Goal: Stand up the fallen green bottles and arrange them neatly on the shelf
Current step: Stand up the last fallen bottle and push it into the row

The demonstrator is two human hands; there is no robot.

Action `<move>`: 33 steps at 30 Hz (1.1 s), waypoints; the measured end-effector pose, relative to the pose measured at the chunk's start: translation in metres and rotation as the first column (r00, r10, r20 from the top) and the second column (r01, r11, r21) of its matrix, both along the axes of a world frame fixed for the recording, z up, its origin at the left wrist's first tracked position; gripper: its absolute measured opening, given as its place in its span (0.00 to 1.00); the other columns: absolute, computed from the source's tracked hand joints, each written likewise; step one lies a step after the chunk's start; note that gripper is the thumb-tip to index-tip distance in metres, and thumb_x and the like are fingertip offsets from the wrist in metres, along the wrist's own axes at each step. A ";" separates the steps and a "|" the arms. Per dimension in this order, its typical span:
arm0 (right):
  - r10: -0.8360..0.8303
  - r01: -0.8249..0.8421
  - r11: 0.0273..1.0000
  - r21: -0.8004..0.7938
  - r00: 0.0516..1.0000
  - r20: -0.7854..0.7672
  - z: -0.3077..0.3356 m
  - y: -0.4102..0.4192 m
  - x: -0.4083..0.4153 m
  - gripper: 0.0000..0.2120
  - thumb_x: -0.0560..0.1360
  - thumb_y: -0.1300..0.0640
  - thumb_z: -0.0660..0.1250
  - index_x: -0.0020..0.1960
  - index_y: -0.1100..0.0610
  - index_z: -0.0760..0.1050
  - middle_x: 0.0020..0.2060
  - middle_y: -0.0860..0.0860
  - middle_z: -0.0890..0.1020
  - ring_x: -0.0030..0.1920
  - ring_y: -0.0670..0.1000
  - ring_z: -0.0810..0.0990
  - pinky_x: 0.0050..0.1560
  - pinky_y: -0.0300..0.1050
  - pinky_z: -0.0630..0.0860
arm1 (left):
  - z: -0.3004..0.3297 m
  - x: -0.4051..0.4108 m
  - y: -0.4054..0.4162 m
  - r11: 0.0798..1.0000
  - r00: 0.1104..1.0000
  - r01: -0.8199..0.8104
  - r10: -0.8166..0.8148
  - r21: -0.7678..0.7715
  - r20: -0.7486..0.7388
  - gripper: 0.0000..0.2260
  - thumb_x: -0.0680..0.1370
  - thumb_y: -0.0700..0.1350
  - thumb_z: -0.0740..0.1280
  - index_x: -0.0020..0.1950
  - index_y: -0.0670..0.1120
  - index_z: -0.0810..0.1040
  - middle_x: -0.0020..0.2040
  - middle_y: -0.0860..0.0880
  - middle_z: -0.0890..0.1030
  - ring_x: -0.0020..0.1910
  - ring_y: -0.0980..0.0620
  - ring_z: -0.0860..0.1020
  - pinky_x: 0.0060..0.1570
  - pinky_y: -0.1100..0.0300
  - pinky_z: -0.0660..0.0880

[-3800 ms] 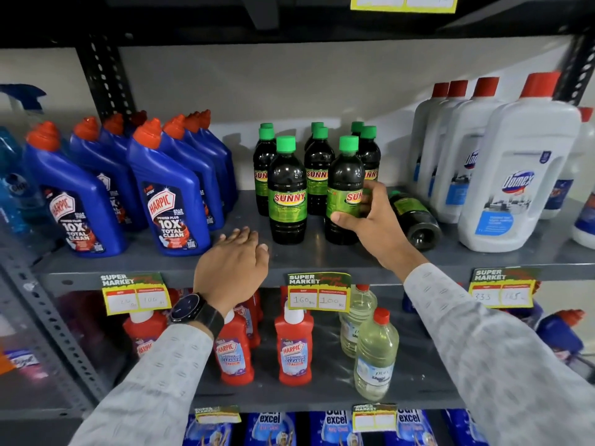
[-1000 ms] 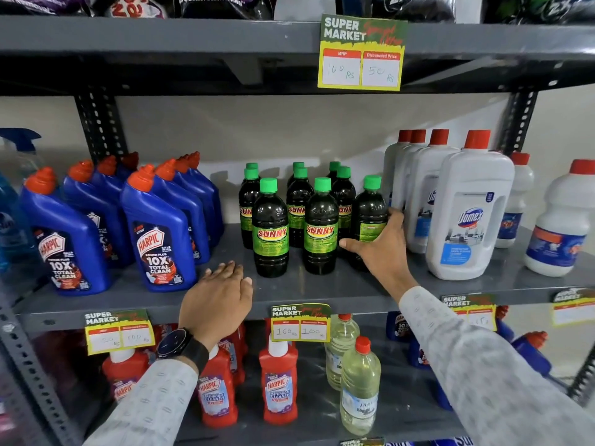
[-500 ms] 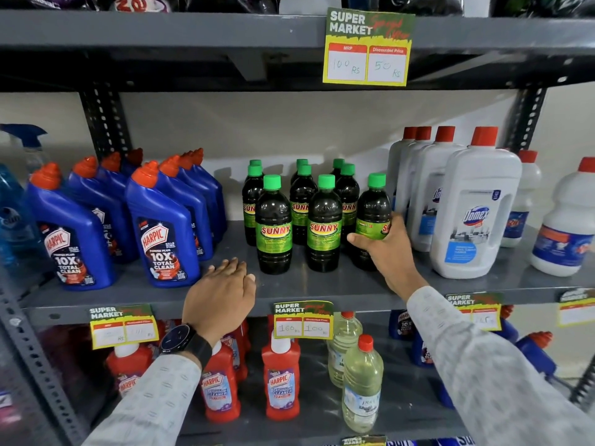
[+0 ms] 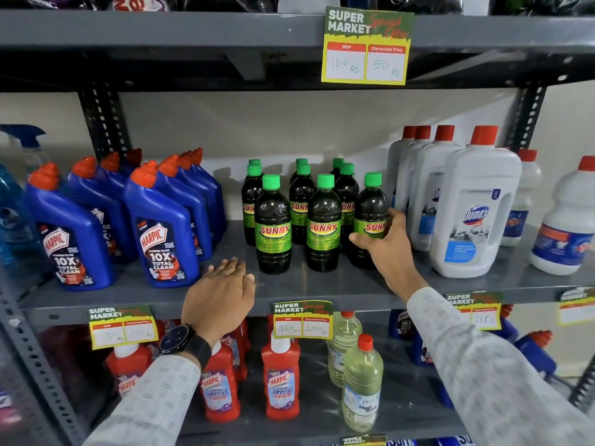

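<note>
Here right hand (image 4: 391, 252) fingers wrap an upright, dark-filled green-capped bottle (image 4: 370, 217); left hand (image 4: 222, 294) rests flat, empty.

- Even, bright light, seemingly from above; bottles (image 4: 323, 220) cast soft shadows on the wall (image 4: 289, 123).
- Edges bend and blur slightly; the centre is sharp.

Nine green bottles (image 4: 323, 226), eight blue Harpic bottles (image 4: 161, 226), six white bottles (image 4: 473, 207).
</note>
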State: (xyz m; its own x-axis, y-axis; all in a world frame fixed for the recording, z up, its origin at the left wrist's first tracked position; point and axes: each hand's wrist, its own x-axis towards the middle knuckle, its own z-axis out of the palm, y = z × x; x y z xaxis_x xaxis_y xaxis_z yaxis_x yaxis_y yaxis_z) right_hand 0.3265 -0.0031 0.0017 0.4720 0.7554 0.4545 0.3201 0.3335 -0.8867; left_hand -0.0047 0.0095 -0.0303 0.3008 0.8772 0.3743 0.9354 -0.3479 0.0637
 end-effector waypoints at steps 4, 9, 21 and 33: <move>-0.025 0.025 1.000 -0.005 0.999 0.031 -0.002 0.001 0.003 0.39 0.68 0.63 0.78 0.74 0.50 0.64 0.55 0.44 0.82 0.55 0.44 0.82 0.59 0.48 0.78 | 0.001 0.000 0.000 1.000 1.000 0.001 -0.001 -0.008 0.005 0.26 0.85 0.53 0.46 0.80 0.45 0.64 0.81 0.47 0.65 0.80 0.51 0.62 0.80 0.52 0.54; -0.124 0.122 0.992 0.022 0.984 0.130 -0.001 -0.004 -0.005 0.39 0.66 0.56 0.85 0.66 0.45 0.63 0.53 0.35 0.78 0.50 0.29 0.78 0.49 0.30 0.71 | 0.001 0.001 -0.001 1.000 1.000 0.008 -0.008 -0.009 0.008 0.26 0.85 0.53 0.46 0.80 0.45 0.64 0.81 0.47 0.64 0.81 0.51 0.61 0.81 0.52 0.54; -0.159 0.156 0.987 0.029 0.965 0.208 0.003 -0.015 -0.009 0.40 0.67 0.53 0.84 0.70 0.53 0.64 0.61 0.49 0.78 0.59 0.50 0.79 0.62 0.50 0.76 | 0.002 -0.001 -0.002 1.000 1.000 0.018 -0.018 0.003 0.025 0.27 0.85 0.54 0.45 0.80 0.45 0.63 0.81 0.47 0.64 0.81 0.51 0.61 0.81 0.52 0.54; -0.212 0.199 0.977 0.081 0.834 0.509 0.013 -0.041 -0.085 0.26 0.74 0.53 0.77 0.68 0.54 0.74 0.56 0.46 0.80 0.55 0.49 0.80 0.59 0.53 0.80 | 0.045 0.013 0.002 0.947 0.701 0.271 -0.072 -0.171 0.710 0.41 0.72 0.62 0.73 0.81 0.58 0.59 0.77 0.49 0.71 0.74 0.50 0.72 0.73 0.47 0.69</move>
